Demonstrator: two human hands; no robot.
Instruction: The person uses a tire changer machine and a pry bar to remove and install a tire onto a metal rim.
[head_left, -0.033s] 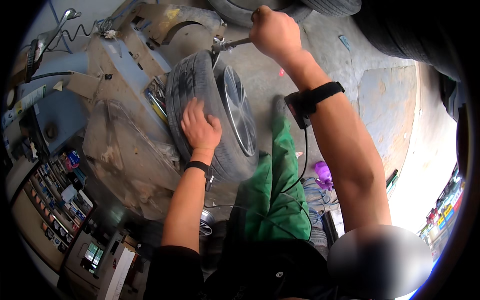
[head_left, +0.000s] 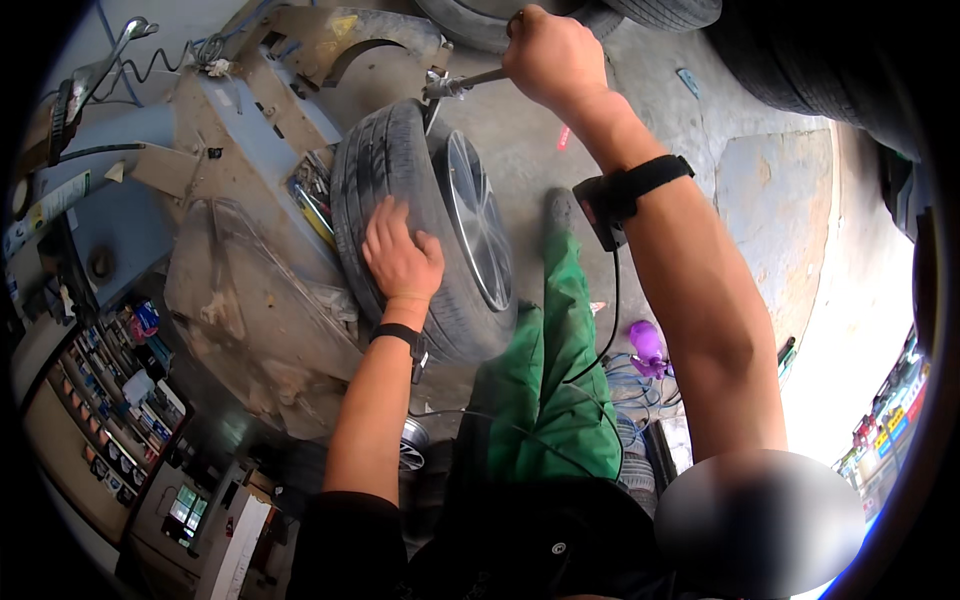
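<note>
A car tire [head_left: 365, 160] on an alloy rim [head_left: 475, 215] stands upright beside a worn grey machine [head_left: 225, 260]. My left hand [head_left: 402, 250] rests on its tread, fingers apart and holding nothing. Above and right of it, my right hand [head_left: 553, 60] is closed round the end of a metal bar [head_left: 485, 78]. The bar's other end meets a metal fitting [head_left: 440, 88], from which a flat piece reaches down to the top of the tire, beside the rim.
Loose tools [head_left: 310, 205] lie in a machine recess. More tires [head_left: 660, 15] are at the top right. My green-trousered legs [head_left: 560, 350] are below the wheel, near a purple plastic container [head_left: 647, 345], blue hoses [head_left: 630, 395] and another rim [head_left: 410, 445]. Stocked shelves [head_left: 110, 400] are at left.
My right hand and forearm have shifted slightly up and to the right, along with the bar's handle. My left hand stays on the tread.
</note>
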